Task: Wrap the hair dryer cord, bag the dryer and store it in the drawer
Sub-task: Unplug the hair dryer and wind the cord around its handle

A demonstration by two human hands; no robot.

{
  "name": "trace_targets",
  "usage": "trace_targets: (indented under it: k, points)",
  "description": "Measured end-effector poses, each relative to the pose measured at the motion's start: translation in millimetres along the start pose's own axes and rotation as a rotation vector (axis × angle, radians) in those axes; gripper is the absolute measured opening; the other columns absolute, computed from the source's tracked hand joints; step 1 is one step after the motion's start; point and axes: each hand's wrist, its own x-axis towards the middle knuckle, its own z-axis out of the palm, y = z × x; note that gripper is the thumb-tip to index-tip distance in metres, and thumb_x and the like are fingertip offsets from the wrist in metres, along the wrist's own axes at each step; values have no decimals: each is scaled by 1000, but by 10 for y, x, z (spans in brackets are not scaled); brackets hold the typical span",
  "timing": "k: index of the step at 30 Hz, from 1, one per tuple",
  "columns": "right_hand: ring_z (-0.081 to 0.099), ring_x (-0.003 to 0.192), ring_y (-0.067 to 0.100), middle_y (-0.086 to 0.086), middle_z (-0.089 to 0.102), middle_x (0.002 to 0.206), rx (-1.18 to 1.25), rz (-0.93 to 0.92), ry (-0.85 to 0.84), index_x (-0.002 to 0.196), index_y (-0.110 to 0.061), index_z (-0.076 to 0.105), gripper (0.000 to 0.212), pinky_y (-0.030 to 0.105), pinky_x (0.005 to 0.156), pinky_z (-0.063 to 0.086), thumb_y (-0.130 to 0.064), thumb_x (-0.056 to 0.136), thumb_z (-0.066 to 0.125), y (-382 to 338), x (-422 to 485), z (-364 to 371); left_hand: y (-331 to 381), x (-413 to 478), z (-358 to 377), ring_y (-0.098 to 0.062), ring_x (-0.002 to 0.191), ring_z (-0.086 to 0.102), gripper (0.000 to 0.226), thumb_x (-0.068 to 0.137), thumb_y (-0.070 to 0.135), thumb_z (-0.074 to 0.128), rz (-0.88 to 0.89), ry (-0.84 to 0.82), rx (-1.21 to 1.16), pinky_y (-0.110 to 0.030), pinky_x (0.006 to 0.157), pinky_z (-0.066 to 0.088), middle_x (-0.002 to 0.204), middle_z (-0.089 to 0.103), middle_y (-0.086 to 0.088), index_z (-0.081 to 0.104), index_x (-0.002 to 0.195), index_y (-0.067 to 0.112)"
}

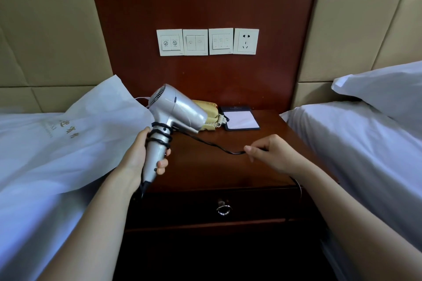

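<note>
My left hand (139, 155) grips the handle of a silver hair dryer (175, 109), held upright above the nightstand (205, 166). The black cord (210, 142) is looped about three times around the upper handle. From there it runs right to my right hand (269, 151), which pinches it between thumb and fingers; the cord then trails off past the nightstand's right edge. A white bag (91, 125) with printed lettering lies on the left bed, touching the dryer's rear. The drawer (223, 207) with a metal ring pull is closed below.
A beige corded telephone (210, 116) and a dark notepad holder (241, 118) sit at the back of the nightstand. Wall switches and a socket (246, 41) are on the wooden panel above. Beds with white linen flank both sides; a pillow (383, 91) lies right.
</note>
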Motion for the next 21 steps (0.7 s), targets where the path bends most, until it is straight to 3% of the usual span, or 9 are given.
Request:
trace_targets:
  k: [4, 6, 8, 10, 13, 16, 21]
  points:
    - [39, 48, 7, -3, 51, 51, -19, -87, -99, 56, -23, 65, 35, 23, 52, 32, -33, 90, 58, -243, -61, -58, -2, 19, -55, -13, 31, 40, 53, 96, 53, 33, -18, 103, 35, -14, 33, 32, 60, 50, -9, 54, 83, 5]
    - [44, 49, 4, -10, 56, 53, -52, -128, -111, 60, -20, 67, 32, 16, 52, 33, -29, 89, 59, -397, -102, -75, -8, 21, -47, -12, 33, 42, 39, 94, 47, 46, 5, 139, 90, -15, 34, 33, 65, 50, -9, 54, 87, 10]
    - [51, 54, 8, -7, 62, 59, -82, -181, -108, 66, -17, 69, 28, 22, 54, 39, -28, 89, 59, -563, -140, -87, -7, 18, -11, -12, 34, 43, 14, 89, 29, 61, 57, 177, 168, -16, 35, 35, 68, 49, -10, 53, 91, 17]
    - [56, 62, 18, 4, 66, 66, -105, -251, -98, 72, -13, 70, 25, 31, 62, 43, -26, 90, 58, -715, -168, -87, -23, 14, 17, -12, 36, 45, 23, 84, 13, 69, 88, 228, 242, -17, 35, 36, 69, 49, -10, 51, 98, 17]
    - [45, 59, 21, 11, 53, 61, -169, -355, -123, 69, -1, 60, 31, 32, 57, 37, -22, 92, 54, -919, -209, -40, -55, -12, 83, -16, 43, 48, 48, 81, 9, 71, 103, 309, 420, -21, 37, 38, 72, 54, -11, 42, 118, 18]
    - [38, 56, 19, 1, 39, 55, -238, -425, -130, 61, -8, 45, 36, 34, 53, 33, -24, 93, 52, -1112, -244, 26, -76, -53, 164, -19, 49, 50, 68, 77, 20, 75, 136, 304, 580, -24, 40, 41, 83, 58, -9, 34, 129, 33]
    - [43, 54, 19, 2, 50, 55, -181, -504, 14, 67, -8, 59, 33, 34, 54, 35, -26, 92, 49, -1301, -170, -54, -70, -170, 344, -17, 48, 57, 57, 63, 62, 68, 186, 255, 854, -22, 42, 41, 81, 63, 2, 40, 111, 47]
